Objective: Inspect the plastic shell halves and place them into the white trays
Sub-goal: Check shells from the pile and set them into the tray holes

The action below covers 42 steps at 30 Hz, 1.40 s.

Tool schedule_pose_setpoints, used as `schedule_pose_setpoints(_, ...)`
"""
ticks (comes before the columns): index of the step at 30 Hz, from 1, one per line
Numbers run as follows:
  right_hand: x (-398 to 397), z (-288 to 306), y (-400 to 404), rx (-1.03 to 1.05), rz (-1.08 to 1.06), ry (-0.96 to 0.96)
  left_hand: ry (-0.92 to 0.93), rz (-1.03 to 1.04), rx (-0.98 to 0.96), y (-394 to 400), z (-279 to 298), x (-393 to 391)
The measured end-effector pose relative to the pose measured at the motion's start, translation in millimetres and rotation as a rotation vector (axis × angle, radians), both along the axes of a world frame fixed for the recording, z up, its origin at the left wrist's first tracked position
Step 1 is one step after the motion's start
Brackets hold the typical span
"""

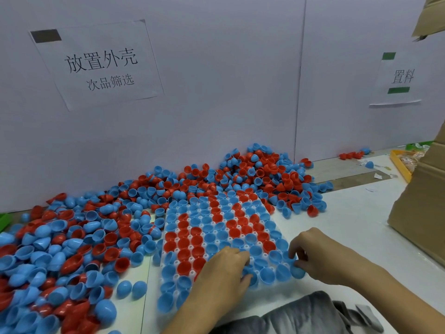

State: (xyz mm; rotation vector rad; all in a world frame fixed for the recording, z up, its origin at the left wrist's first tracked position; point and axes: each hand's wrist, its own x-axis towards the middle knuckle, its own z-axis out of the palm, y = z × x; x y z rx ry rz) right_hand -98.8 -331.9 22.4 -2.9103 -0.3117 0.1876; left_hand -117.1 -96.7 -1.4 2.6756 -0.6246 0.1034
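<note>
A white tray [176,231] lies in the middle of the table, its wells filled with red and blue shell halves in lines. My left hand [222,268] rests on the tray's near part, fingers curled over a blue half at the near edge. My right hand [315,254] is at the tray's near right corner and pinches a blue shell half [298,271] there. A big loose heap of red and blue shell halves [84,237] covers the table to the left and behind the tray.
A grey partition wall with two paper signs [101,63] stands behind the table. A brown cardboard box [419,206] stands at the right. An orange tray [401,167] and a few stray halves lie at the back right. Grey cloth [313,314] covers my lap.
</note>
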Motion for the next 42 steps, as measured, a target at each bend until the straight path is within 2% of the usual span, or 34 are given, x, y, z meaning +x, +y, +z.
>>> schedule_pose_setpoints(11,2,6,4,0.003,0.010,0.052,-0.025,0.209,-0.179,63,16,-4)
schedule_pose_setpoints(13,3,17,-3,0.079,-0.026,0.021,-0.037,0.192,-0.236,57,20,-7)
schedule_pose_setpoints(15,0,30,-11,0.270,-0.049,-0.015,-0.019,0.152,-0.368,43,26,-9)
schedule_pose_setpoints(18,-6,40,-11,0.579,-0.001,-0.039,0.193,0.100,-0.641,11,39,-8)
schedule_pose_setpoints(21,-9,42,0,0.706,0.113,-0.055,0.525,0.080,-0.825,-20,48,-6)
schedule_pose_setpoints(23,-9,42,5,0.724,0.165,-0.085,0.578,0.086,-0.900,-33,47,-3)
schedule_pose_setpoints(25,-5,40,5,0.687,0.128,-0.159,0.508,0.111,-0.950,-39,45,0)
schedule_pose_setpoints(28,1,38,3,0.609,0.008,-0.287,0.250,0.190,-0.871,-40,38,5)
schedule_pose_setpoints(33,6,44,14,0.614,0.021,0.026,-0.046,0.062,-0.662,-47,34,4)
schedule_pose_setpoints(38,13,42,8,0.516,-0.030,0.013,-0.112,-0.043,-0.441,-44,32,4)
schedule_pose_setpoints(42,9,28,-5,0.135,-0.010,0.001,-0.095,0.037,-0.350,-5,30,9)
